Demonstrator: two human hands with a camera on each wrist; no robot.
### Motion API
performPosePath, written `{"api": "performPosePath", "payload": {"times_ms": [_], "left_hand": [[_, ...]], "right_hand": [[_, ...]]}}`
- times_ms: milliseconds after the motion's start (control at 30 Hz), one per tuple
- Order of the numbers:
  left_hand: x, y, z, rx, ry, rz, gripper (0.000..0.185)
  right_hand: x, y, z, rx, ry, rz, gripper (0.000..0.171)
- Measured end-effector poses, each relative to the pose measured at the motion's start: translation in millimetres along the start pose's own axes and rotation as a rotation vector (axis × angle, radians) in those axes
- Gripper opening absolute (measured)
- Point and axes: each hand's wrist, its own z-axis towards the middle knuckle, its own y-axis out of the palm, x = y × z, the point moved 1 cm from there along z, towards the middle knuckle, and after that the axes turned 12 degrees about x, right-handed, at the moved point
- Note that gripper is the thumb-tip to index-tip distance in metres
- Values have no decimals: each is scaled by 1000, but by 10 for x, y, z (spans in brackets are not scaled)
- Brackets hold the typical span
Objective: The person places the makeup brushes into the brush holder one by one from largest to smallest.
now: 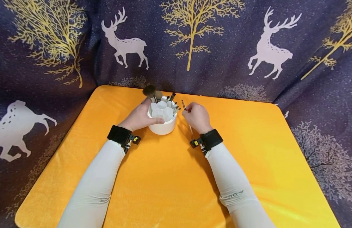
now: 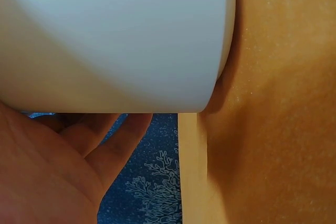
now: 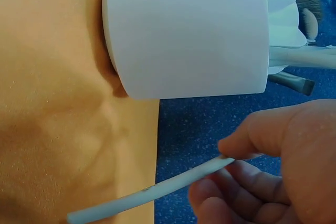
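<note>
A white round brush holder [image 1: 162, 128] with petal-shaped compartments stands on the orange table. My left hand [image 1: 140, 115] grips its left side, thumb at the front rim and fingers around the back. Several makeup brushes lean in its rear and right compartments, among them a large dark fluffy brush [image 1: 149, 91]. Just right of the holder, my right hand [image 1: 197, 117] pinches a thin makeup brush [image 3: 173, 184] between thumb and fingers. Its white handle slants down toward the table, and its small tip points up past the fingers. The front compartments show white inner walls.
The orange cloth-covered table [image 1: 164, 183] stretches around the holder, its far edge close behind it. Beyond hangs a dark blue curtain [image 1: 218, 63] printed with deer and trees. Both wrists carry black straps with small cameras.
</note>
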Motion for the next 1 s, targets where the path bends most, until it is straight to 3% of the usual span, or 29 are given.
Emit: {"api": "performPosePath", "payload": {"times_ms": [467,667,1000], "left_hand": [[-5,6,6,8,19,-6,127],[-11,16,10,19,50,-24,125],[-28,19,10,19,46,-24,125]], "right_hand": [[-56,-10,3,149,-22,116,13],[-72,-23,2,242,-57,193,13],[-82,-62,-12,338,-131,314,15]]}}
